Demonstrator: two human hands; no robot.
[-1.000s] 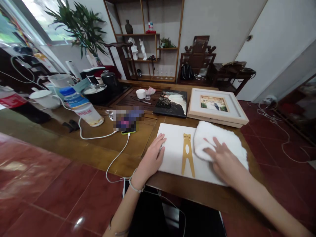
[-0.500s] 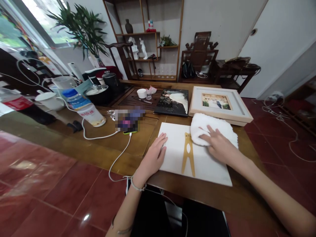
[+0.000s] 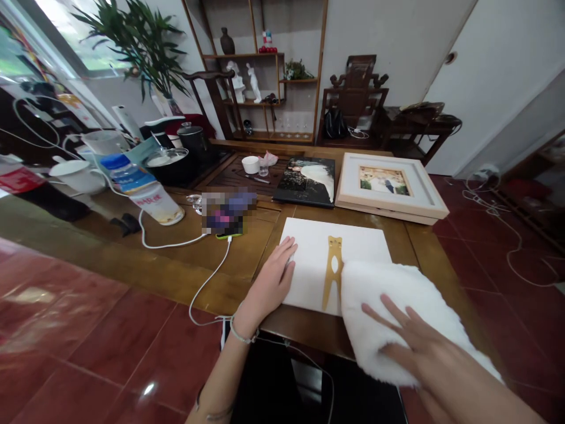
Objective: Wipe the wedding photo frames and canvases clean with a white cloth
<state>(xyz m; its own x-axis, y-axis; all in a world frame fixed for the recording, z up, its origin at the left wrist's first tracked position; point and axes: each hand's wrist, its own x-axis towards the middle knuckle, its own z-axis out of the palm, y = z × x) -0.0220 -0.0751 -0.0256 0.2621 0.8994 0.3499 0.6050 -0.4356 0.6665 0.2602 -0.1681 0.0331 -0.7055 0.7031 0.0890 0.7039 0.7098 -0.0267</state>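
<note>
White cloth (image 3: 392, 285) has moved nearer under the right hand (image 3: 421, 347).

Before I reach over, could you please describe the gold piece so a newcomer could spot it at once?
On the wooden table, find the white board with the left hand at its edge. The gold piece lies on it, between that hand and the white cloth under the right hand. Unlike those white things, it is gold, with an eared top and an oval hole.
</note>
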